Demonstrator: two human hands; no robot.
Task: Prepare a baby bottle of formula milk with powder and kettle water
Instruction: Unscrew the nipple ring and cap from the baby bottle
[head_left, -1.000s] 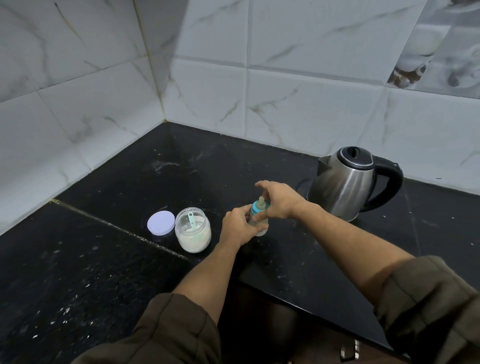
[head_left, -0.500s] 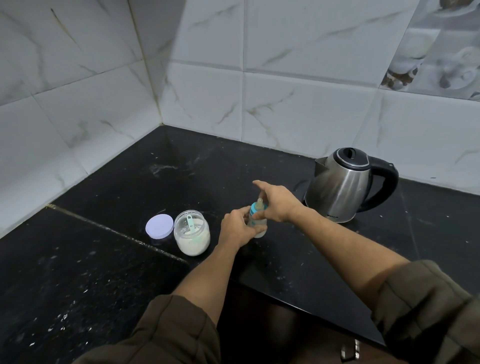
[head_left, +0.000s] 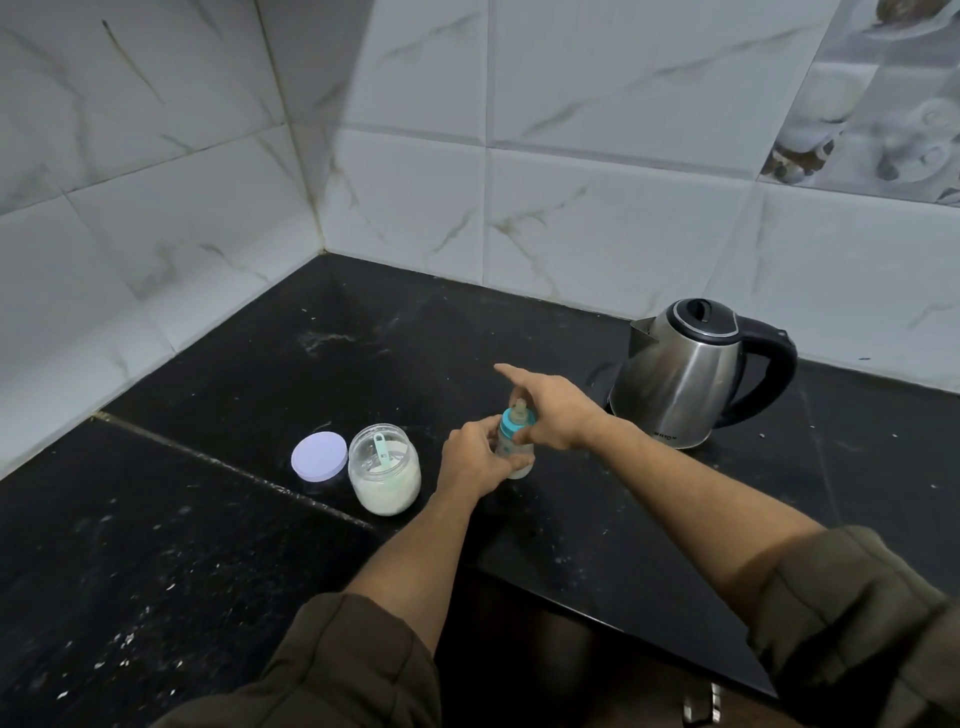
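A small baby bottle with a teal collar and a nipple stands on the black counter. My left hand grips the bottle's body from the left. My right hand holds the teal collar from the right, with its index finger stretched out straight past the nipple. An open glass jar of white powder with a teal scoop inside stands left of the bottle. Its lilac lid lies flat beside it. A steel kettle with a black lid and handle stands at the right rear.
White marble-look tiled walls meet in a corner behind the counter. The counter's front edge runs diagonally below my right forearm, with a dark cabinet front under it. White specks lie scattered on the counter at the left.
My right hand's index finger has straightened out past the nipple. Both hands have stayed on the bottle, which stands in the same spot.
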